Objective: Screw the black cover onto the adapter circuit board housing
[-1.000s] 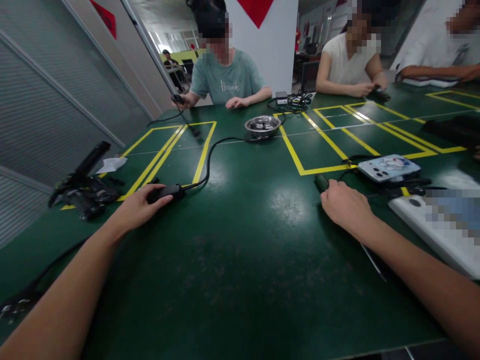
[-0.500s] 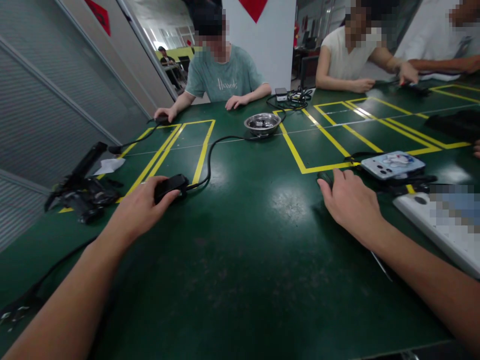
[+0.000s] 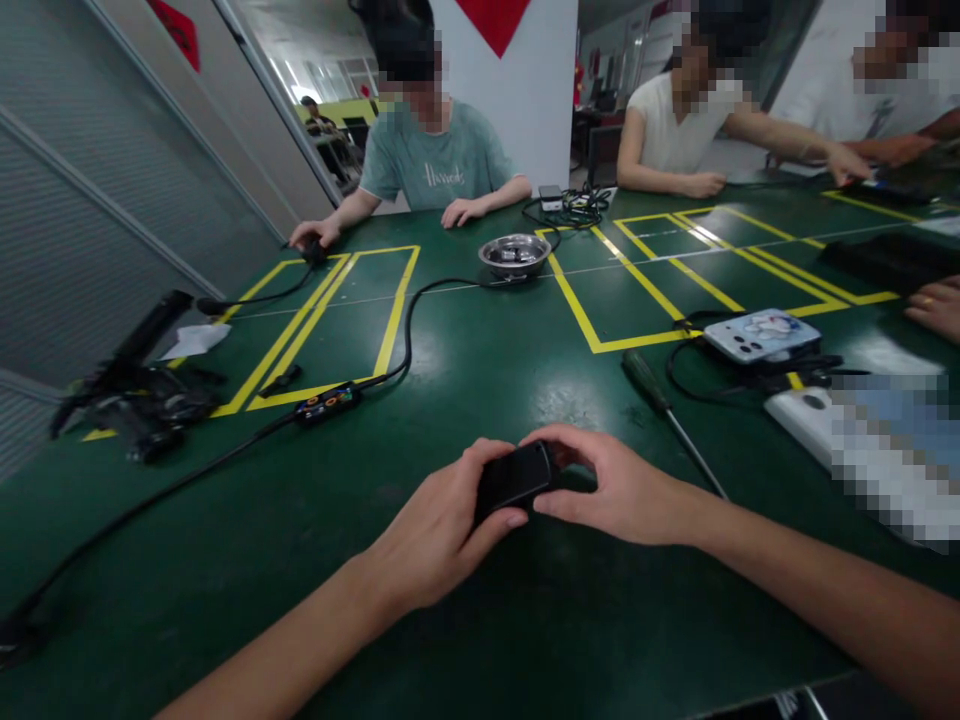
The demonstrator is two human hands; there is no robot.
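Both my hands meet over the green table (image 3: 465,640) near its front edge. My left hand (image 3: 442,525) is closed around a small black casing (image 3: 516,476), thumb on its near side. My right hand (image 3: 619,490) pinches the same casing from the right with fingers curled over its top. Farther left lies a cabled part with an exposed circuit board (image 3: 328,403), its black cable running both ways. A green-handled screwdriver (image 3: 660,400) lies on the table beyond my right hand, untouched.
A metal bowl (image 3: 514,255) sits mid-table among yellow tape lines. A phone (image 3: 761,335) with cables and a white device (image 3: 840,440) lie at right. Black tools (image 3: 131,400) are heaped at left. Three people sit across the table; another person's hand (image 3: 934,305) rests at right.
My left hand left the cabled part, which now shows a bare circuit board, and carried the black casing to the centre. My right hand left the screwdriver and joined it.
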